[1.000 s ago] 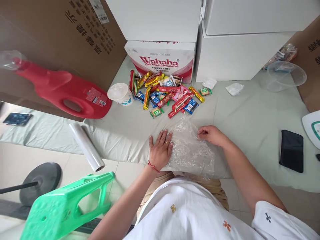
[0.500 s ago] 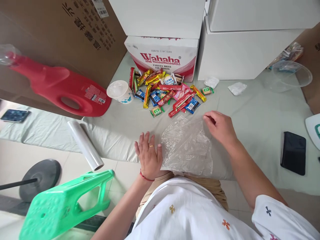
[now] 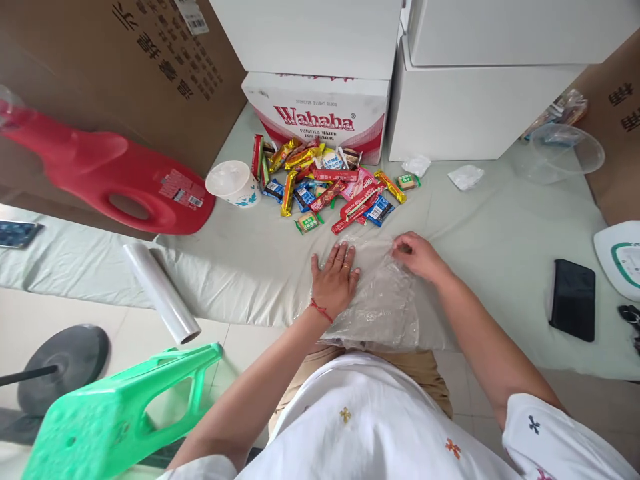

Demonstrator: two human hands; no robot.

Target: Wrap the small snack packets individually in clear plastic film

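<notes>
A sheet of clear plastic wrap lies crinkled on the cloth at the front edge, close to my body. My left hand rests flat on its left part, fingers spread. At its upper right corner my right hand is closed, thumb and forefinger pinching the film's edge. Just beyond both hands is a pile of wrapped snacks in red, yellow, blue and green packets. A paper cup stands left of the pile.
A roll of plastic film hangs over the table's left front edge, above a green stool. A red jug leans at the left. Behind are a Wahaha carton and white boxes. A black phone lies right.
My left hand has moved right and forward, from beside the film onto it. My right hand has shifted slightly left with its pinch on the film's edge. The view has turned slightly right.
</notes>
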